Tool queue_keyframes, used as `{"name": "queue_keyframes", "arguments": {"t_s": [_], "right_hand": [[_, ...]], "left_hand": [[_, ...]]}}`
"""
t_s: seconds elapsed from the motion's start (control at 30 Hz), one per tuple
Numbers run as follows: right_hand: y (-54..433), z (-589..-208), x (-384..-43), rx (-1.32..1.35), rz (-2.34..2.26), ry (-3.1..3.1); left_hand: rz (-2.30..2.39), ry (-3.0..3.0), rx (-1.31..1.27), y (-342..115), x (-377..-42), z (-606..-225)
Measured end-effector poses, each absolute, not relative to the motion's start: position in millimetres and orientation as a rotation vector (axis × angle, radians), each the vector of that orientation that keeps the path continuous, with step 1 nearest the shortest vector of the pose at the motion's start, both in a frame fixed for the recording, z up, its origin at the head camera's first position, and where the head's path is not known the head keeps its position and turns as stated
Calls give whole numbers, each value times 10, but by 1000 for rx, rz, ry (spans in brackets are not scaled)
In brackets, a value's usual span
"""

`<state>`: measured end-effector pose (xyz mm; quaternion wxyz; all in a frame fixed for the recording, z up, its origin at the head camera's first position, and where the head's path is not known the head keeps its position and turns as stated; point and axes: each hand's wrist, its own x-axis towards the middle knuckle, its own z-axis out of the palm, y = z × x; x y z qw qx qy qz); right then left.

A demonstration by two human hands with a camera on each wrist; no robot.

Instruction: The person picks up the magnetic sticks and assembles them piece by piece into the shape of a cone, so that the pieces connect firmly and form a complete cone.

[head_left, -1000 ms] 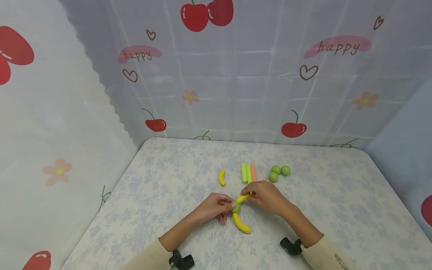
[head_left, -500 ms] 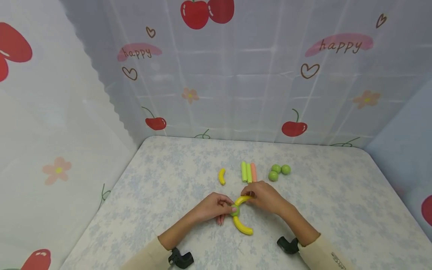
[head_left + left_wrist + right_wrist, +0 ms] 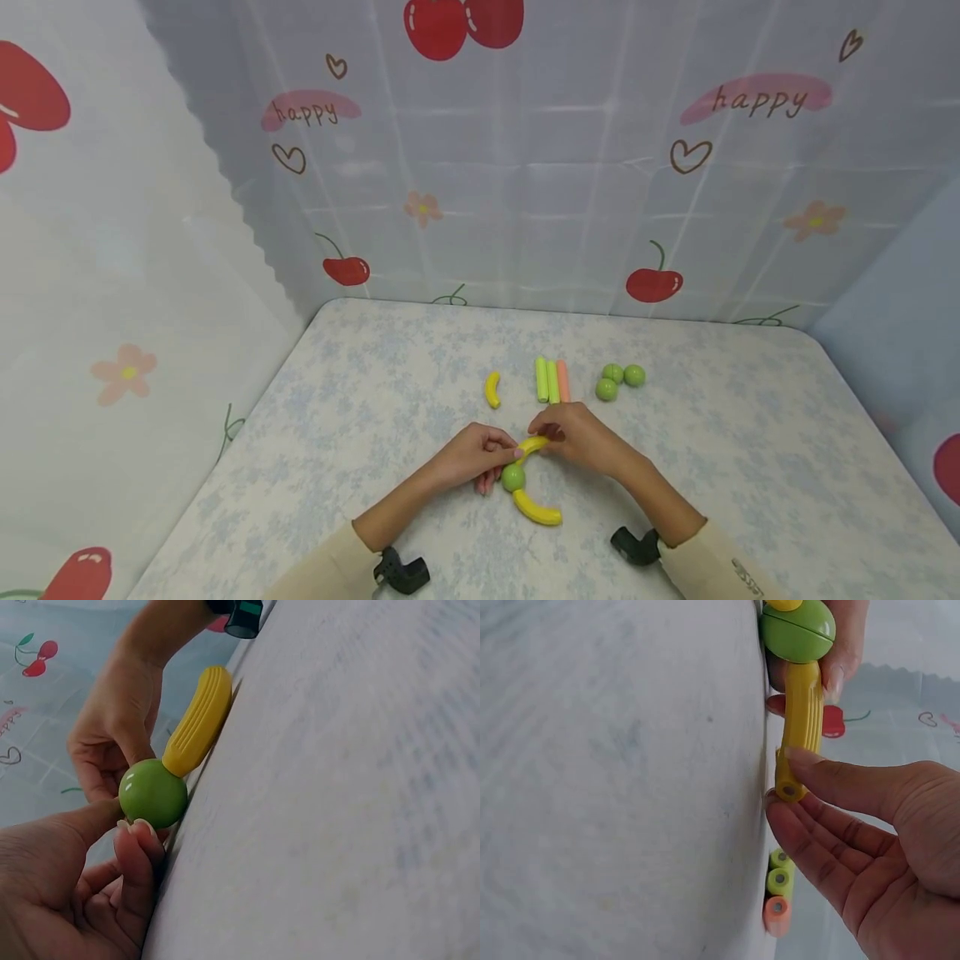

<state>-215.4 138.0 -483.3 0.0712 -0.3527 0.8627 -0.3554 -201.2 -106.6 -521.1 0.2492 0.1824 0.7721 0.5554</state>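
A green ball [image 3: 513, 477] joins two curved yellow magnetic building rods into an arc on the table. My left hand [image 3: 468, 458] pinches the far curved rod [image 3: 532, 445] close to the ball, thumb on one side and fingers on the other. The same rod's free end is pinched between thumb and fingers of my right hand [image 3: 885, 840], where a grey disc shows in its tip. Untouched, the near curved rod [image 3: 201, 720] extends from the ball toward me. In the left wrist view the ball hides the far rod.
Beyond the hands lie a small curved yellow rod [image 3: 492, 390], two light-green straight rods [image 3: 542, 380] and a pink one [image 3: 563, 381]. Three green balls [image 3: 612, 373] cluster to their right. A patterned curtain [image 3: 495, 183] rises behind the table [image 3: 360, 375].
The ball and both joined rods have shifted slightly left and toward me. My left fingers have slid from the ball to the far rod; the right hand keeps its pinch.
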Motion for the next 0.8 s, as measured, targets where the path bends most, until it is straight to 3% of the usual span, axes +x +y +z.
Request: {"name": "queue_keyframes", "arguments": {"t_s": [0.17, 0.43, 0.8], "right_hand": [[1437, -4790, -2171, -1058, -1047, 2622], [1837, -4607, -2306, -790, -1086, 2857], [2155, -4686, -2452, -609, -909, 3096]], "left_hand": [[1497, 2124, 487, -1055, -2009, -5205], [1493, 2140, 446, -1040, -1997, -5219], [1505, 2106, 473, -1061, -2009, -5225]]}}
